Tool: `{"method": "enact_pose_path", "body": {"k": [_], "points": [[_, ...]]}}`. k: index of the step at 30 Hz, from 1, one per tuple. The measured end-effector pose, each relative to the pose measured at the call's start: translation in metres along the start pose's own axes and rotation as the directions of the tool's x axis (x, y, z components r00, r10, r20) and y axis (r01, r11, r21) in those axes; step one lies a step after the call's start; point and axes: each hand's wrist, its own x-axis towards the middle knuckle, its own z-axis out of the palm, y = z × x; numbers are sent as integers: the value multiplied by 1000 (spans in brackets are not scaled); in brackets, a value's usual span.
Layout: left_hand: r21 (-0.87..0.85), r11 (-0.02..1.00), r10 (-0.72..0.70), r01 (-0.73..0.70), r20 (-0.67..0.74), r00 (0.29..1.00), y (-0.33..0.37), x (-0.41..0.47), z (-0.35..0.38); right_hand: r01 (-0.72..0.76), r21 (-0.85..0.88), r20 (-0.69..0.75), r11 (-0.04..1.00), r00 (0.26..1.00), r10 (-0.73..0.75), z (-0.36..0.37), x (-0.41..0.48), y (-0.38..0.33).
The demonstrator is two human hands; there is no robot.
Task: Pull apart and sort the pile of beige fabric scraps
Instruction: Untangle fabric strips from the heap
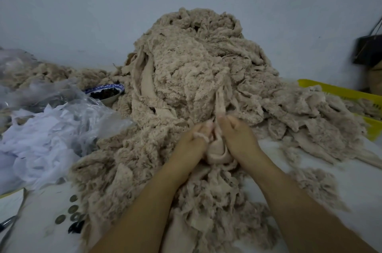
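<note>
Tall fuzzy beige fabric-scrap pile (196, 62) centre, against far wall; left hand (191, 142) and right hand (236, 136) both curled, pinching one smooth beige fabric strip (218, 152) at its near foot; fingertips partly buried.

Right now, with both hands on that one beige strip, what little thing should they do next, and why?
Probably pull the beige strip gently toward the body to slide it out. The left hand and right hand both grip it, and its far end runs up into the tall pile among other scraps, so it likely isn't free to sort yet.
</note>
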Motion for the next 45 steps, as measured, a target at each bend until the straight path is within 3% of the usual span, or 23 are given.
{"method": "enact_pose_path", "body": {"k": [2, 4, 6, 10, 12, 14, 16, 18, 20, 21, 23, 25, 27, 29, 31, 34, 36, 38, 40, 43, 45], "points": [[-199, 973, -139, 119, -91, 986, 4, 3, -4, 75, -46, 201, 996, 978, -64, 7, -7, -5], [-364, 914, -215, 179, -61, 975, 7, 6, -9, 175, -136, 397, 975, 912, -108, 16, -13, -7], [-526, 832, -217, 176, -17, 976, 9, 7, -14, 273, -210, 499, 939, 856, -137, 24, -17, -6], [-783, 617, -120, 76, 1, 993, 7, 14, -21, 277, -201, 461, 940, 873, -159, 27, -20, -3], [-805, 592, -127, -29, -129, 983, 6, 22, -27, 275, -250, 330, 928, 925, -185, 20, -17, -2], [-707, 700, -190, -97, -315, 930, 5, 27, -31, 181, -325, 72, 928, 983, -167, 6, -8, 4], [-575, 810, -223, -112, -480, 849, 5, 28, -33, 49, -431, -124, 901, 986, -113, -12, 1, 13], [-378, 921, -169, -93, -603, 779, 4, 26, -33, -111, -616, -97, 780, 993, 64, -22, 5, 22], [-156, 986, -54, -60, -638, 768, -1, 23, -33, -129, -765, 10, 631, 977, 211, -22, 7, 30], [-66, 996, 1, -56, -634, 774, -2, 21, -34, -96, -753, 48, 651, 979, 200, -19, 8, 32], [81, 995, 101, -64, -616, 782, -5, 18, -35, 2, -586, 69, 810, 997, 47, -13, 7, 27], [182, 981, 164, -71, -569, 806, -7, 17, -35, 125, -397, -58, 909, 985, -161, -11, 4, 18], [274, 960, 194, -66, -471, 860, -9, 15, -32, 251, -306, -202, 918, 926, -320, -12, 0, 9], [456, 887, 239, -74, -315, 918, -10, 14, -30, 303, -261, -249, 917, 897, -367, -12, -4, 2], [703, 701, 286, -123, -119, 951, -12, 12, -26, 309, -232, -239, 922, 901, -362, -9, -8, -1], [894, 340, 366, -293, 161, 917, -6, 4, -16, 242, -132, -283, 961, 920, -271, -9, -10, -2], [864, 253, 383, -435, 323, 865, 0, 1, -10, 187, -49, -382, 981, 904, -191, -14, -8, -3], [774, 364, 328, -519, 415, 849, 3, -3, -5, 152, 37, -469, 988, 875, -117, -19, -7, -5], [686, 572, 217, -450, 402, 889, -1, -8, -7, 155, 63, -486, 986, 867, -105, -19, -7, -6], [467, 858, 61, -215, 322, 945, -2, -9, -7, 224, -41, -382, 974, 897, -223, -13, -11, -6], [111, 992, -77, 62, 127, 989, 4, -3, -2, 275, -135, -242, 952, 923, -301, -5, -13, -8]]}}
